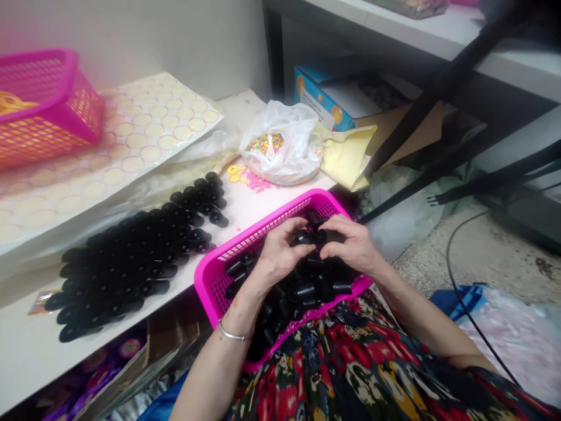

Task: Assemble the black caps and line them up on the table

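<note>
Caps [302, 291] are lying in the basket [203, 279], centre of frame; my left hand [281, 248] and right hand [353, 242] are each pinching one. They're seeming light, stiff and slippery, probably suiting a fingertip hold around the sides.

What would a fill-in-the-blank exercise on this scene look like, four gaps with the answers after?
1. The left hand and right hand handle pieces inside a basket coloured ____.
2. The bangle is on the wrist of the ____ hand.
3. More pieces, laid out on the table, are coloured ____.
4. The shape repeated across the sheet under the other basket is the ____.

Missing words: pink; left; black; circle.
</note>
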Motion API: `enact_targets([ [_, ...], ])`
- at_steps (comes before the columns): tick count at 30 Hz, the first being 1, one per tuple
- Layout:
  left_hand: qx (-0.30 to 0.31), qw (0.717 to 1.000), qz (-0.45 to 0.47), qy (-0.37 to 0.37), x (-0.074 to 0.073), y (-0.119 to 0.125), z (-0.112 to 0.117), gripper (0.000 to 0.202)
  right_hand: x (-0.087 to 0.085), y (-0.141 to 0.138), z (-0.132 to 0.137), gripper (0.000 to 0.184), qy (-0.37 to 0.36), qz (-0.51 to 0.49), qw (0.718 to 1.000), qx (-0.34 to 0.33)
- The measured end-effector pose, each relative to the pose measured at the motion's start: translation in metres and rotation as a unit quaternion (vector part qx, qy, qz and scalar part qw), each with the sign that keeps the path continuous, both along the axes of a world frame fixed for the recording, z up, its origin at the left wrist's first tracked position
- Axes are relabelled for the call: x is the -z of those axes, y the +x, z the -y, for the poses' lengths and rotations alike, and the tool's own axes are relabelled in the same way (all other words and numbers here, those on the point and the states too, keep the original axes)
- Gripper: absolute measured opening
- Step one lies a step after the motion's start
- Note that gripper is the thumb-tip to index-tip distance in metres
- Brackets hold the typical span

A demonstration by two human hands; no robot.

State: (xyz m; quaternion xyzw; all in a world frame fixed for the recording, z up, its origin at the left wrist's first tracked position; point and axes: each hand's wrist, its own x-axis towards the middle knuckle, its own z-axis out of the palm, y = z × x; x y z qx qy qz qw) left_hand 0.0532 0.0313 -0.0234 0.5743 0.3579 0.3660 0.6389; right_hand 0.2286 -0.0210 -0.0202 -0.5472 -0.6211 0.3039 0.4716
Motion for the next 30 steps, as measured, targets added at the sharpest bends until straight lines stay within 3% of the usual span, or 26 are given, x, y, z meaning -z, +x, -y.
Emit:
enact_targets([
  [5, 0.03, 0.984, -0.101, 0.14, -0.0039, -0.0026, -0.0003, 0.031, -0.0047, 0.0006, -0.0085, 0.044, 0.093, 0.11, 0.989, -0.028],
  [14, 0.094, 0.94, -0.17, 0.281, -0.0047, -0.0055, -0.006, 0.021, -0.0059, 0.002, -0.0082, 0.048, 0.098, 0.192, 0.975, -0.043],
  [20, 0.111, 0.93, -0.189, 0.296, -0.0012, -0.0053, -0.0082, 0.02, -0.0066, 0.0038, -0.0082, 0.051, 0.12, 0.259, 0.957, -0.055],
  [25, 0.094, 0.941, -0.187, 0.266, -0.0001, -0.0045, -0.0078, 0.021, -0.0057, 0.0047, -0.0089, 0.053, 0.107, 0.3, 0.944, -0.087],
  [30, 0.059, 0.978, -0.087, 0.18, 0.0031, -0.0002, -0.0026, 0.057, -0.0039, -0.0007, -0.0076, 0.052, 0.06, 0.254, 0.959, -0.113],
])
